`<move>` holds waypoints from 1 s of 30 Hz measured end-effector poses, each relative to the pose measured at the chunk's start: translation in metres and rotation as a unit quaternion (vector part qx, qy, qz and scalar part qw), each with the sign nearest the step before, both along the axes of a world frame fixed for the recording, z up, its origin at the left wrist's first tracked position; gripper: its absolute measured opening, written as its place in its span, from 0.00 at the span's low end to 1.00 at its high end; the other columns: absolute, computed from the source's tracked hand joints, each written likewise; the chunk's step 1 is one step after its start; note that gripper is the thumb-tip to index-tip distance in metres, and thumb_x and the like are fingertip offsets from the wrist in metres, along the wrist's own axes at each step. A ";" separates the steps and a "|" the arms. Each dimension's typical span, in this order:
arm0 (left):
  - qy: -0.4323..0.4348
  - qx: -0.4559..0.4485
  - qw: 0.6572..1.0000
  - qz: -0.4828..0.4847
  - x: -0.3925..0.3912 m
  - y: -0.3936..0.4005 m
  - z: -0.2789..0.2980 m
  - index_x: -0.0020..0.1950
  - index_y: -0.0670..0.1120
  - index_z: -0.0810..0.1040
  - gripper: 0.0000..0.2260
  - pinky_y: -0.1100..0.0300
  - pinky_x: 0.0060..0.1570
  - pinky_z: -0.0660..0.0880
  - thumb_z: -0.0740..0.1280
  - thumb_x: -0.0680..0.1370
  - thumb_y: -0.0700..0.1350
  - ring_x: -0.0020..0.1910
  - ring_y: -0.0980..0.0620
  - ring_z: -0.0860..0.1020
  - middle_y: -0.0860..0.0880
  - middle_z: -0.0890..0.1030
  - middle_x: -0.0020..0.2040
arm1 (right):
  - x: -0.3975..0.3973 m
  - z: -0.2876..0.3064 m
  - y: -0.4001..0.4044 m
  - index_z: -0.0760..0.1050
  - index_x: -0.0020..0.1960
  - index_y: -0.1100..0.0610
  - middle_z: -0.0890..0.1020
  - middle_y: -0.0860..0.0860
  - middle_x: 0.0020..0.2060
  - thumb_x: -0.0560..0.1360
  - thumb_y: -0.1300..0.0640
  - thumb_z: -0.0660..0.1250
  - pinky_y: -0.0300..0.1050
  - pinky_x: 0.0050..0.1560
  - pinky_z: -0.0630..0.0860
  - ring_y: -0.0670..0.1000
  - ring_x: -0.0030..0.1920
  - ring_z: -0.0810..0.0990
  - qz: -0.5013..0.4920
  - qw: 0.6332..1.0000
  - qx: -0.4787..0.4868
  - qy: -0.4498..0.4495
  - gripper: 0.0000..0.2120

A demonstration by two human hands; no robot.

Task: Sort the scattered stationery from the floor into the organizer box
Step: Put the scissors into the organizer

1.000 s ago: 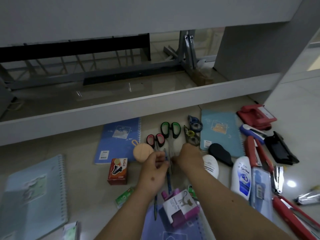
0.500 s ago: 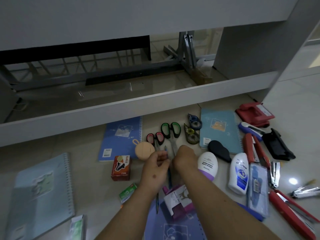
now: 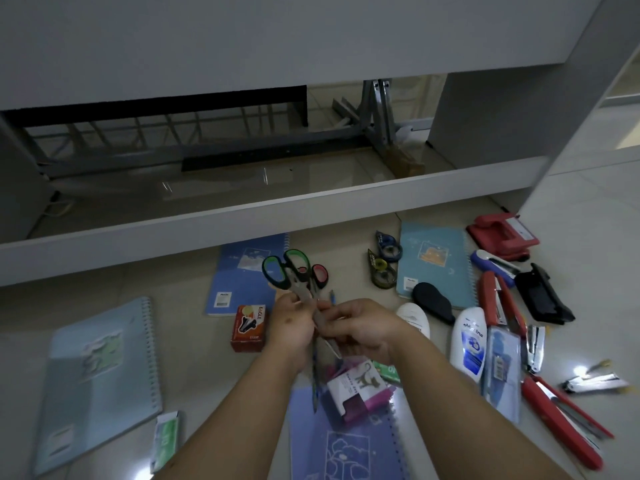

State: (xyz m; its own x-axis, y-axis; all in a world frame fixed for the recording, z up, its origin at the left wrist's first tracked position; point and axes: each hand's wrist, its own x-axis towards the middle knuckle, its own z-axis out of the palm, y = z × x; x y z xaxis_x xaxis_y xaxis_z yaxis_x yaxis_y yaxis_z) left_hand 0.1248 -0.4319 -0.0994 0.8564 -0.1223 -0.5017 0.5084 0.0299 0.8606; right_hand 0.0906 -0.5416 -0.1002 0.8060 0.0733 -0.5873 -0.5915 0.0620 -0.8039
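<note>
Both hands meet above the floor around a bundle of long items. My left hand grips the blades of the green-handled scissors, whose handles point up and away. My right hand pinches the same blades from the right. A blue patterned pen hangs down below my left hand. The red-handled scissors show just behind the green ones; whether a hand holds them I cannot tell. A pink-and-white box lies under my wrists on a purple notebook.
On the right of the floor lie a teal notebook, two tape dispensers, a white bottle, red staplers and a red hole punch. On the left are a red Eagle box and a pale spiral notebook. A grey ledge runs behind.
The green-handled scissors have come up off the floor into both hands, handles raised. The hands moved slightly toward me with the pen. The round peach item is now out of sight.
</note>
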 end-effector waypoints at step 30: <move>0.011 -0.023 0.998 0.052 0.000 0.050 -0.016 0.57 0.46 0.70 0.15 0.44 0.61 0.73 0.57 0.78 0.29 0.51 0.44 0.78 0.43 0.78 0.53 | 0.028 -0.028 0.036 0.74 0.47 0.63 0.77 0.59 0.41 0.74 0.66 0.61 0.45 0.44 0.74 0.55 0.39 0.77 -0.037 0.941 -0.334 0.046 0.04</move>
State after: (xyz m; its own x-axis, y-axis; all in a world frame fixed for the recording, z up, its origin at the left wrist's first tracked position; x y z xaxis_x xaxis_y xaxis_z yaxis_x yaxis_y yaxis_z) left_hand 0.1248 -0.3814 -0.1157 0.8545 -0.0563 -0.5163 0.5192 0.1219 0.8459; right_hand 0.1191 -0.5054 -0.1278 0.7376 -0.3909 -0.5506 -0.6748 -0.3944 -0.6238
